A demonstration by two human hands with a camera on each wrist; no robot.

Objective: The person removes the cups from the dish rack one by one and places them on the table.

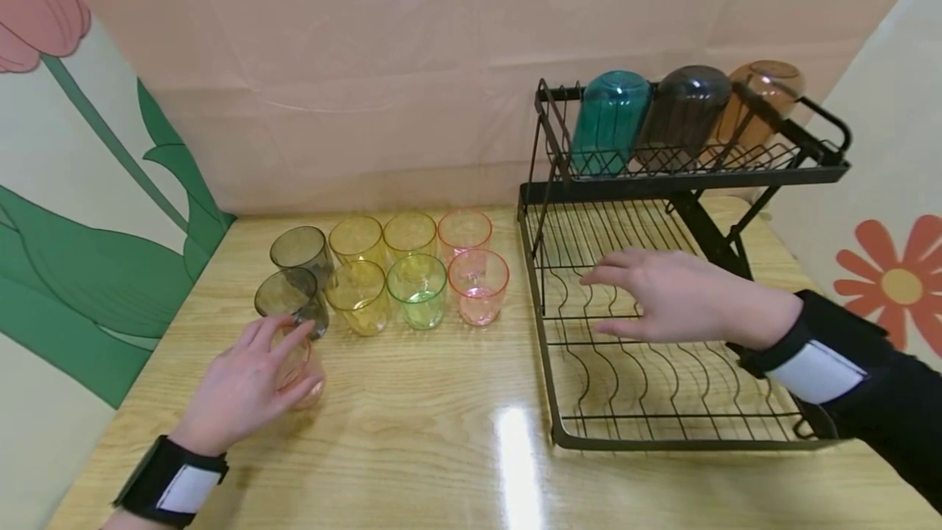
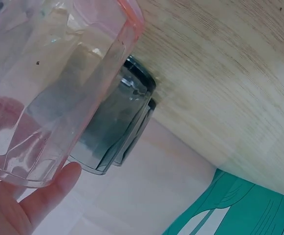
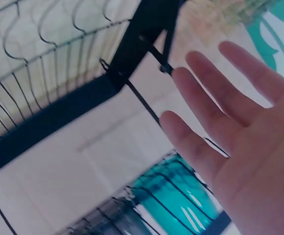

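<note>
At the front left of the table, my left hand (image 1: 246,383) grips a clear pink cup (image 1: 307,379), thumb on its near side and fingers on its far side. The left wrist view shows this cup (image 2: 95,44) large, with the hand (image 2: 14,210) at its rim. Just behind it stand two grey cups (image 1: 289,289). Over the lower tier of a black dish rack (image 1: 552,366) hovers my right hand (image 1: 662,297), holding nothing. Its fingers are extended and spread in the right wrist view.
Beside the grey cups stand several yellow cups (image 1: 358,293), a green cup (image 1: 418,289) and two pink-rimmed cups (image 1: 480,289), all upright. A teal glass (image 1: 612,121), a dark glass (image 1: 684,117) and an amber glass (image 1: 765,109) rest upside down on the rack's upper tier.
</note>
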